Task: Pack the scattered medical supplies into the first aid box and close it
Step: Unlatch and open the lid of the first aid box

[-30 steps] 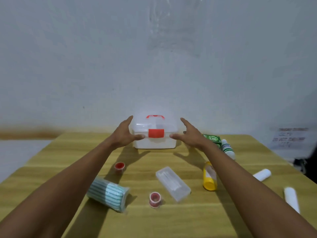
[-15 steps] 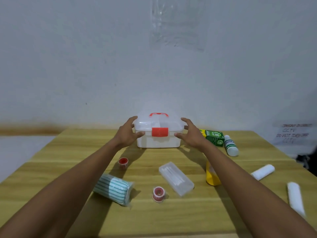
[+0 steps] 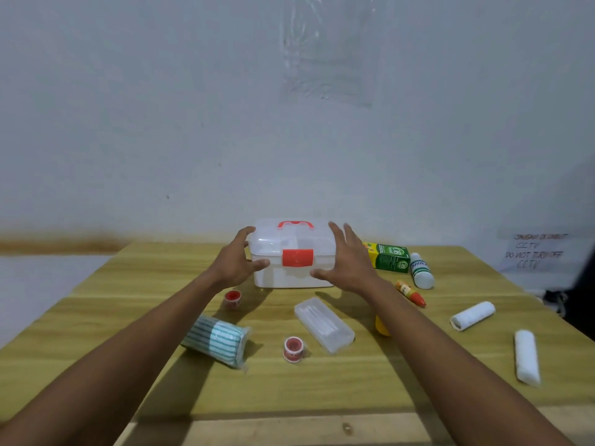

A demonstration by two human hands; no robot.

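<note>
Wooden table (image 3: 322,391): open hands (image 3: 236,263) (image 3: 349,262) flank shut first aid box (image 3: 291,252), contact unclear.

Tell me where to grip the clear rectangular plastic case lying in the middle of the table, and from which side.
Grip the clear rectangular plastic case across its two long sides near the middle, coming down from above. It lies flat on the wooden table, long and narrow, angled diagonally, so turn the hand to match. Both long sides look free.

1. A pale grey-white wall (image 3: 161,107) fills the upper view.
2. A clear plastic sheet (image 3: 328,49) is stuck high on it.
3. A brown stain (image 3: 58,244) runs along its base.
4. A paper notice (image 3: 536,252) hangs at right.
5. A light wooden table (image 3: 322,387) stands against the wall.
</note>
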